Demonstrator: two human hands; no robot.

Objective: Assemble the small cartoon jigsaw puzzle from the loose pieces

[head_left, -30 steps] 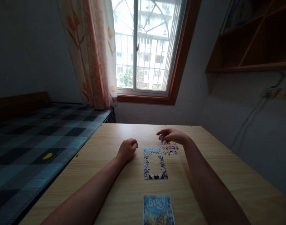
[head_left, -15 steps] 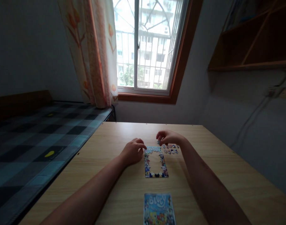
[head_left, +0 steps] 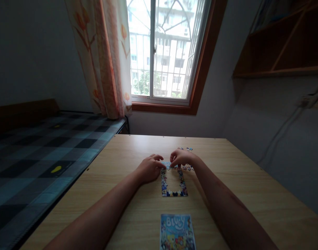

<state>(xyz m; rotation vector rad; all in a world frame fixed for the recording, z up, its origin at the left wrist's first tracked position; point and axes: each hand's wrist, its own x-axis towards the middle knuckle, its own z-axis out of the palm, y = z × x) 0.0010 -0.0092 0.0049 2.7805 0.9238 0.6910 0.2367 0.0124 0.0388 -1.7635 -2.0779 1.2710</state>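
A partly assembled jigsaw puzzle (head_left: 184, 189) lies on the wooden table, its border joined around a bare middle. My left hand (head_left: 151, 168) rests at the puzzle's upper left corner, fingers apart, fingertips touching the edge. Over the top part of the puzzle, my right hand (head_left: 182, 158) pinches a small puzzle piece that its fingers mostly hide. Loose puzzle pieces (head_left: 188, 167) lie just right of the puzzle, partly covered by my right hand. A few more pieces (head_left: 189, 149) sit beyond that hand.
A blue picture card (head_left: 176, 232) printed "Bluey" lies nearer me on the table (head_left: 117, 222). To the left is a bed (head_left: 44, 152) with a checked cover. The window (head_left: 164, 52) is behind the table, and a wooden shelf (head_left: 273, 71) hangs at right.
My right hand has moved from above the loose pieces, left and down onto the top of the puzzle. My left hand has shifted right to the puzzle's corner, its fingers opening out.
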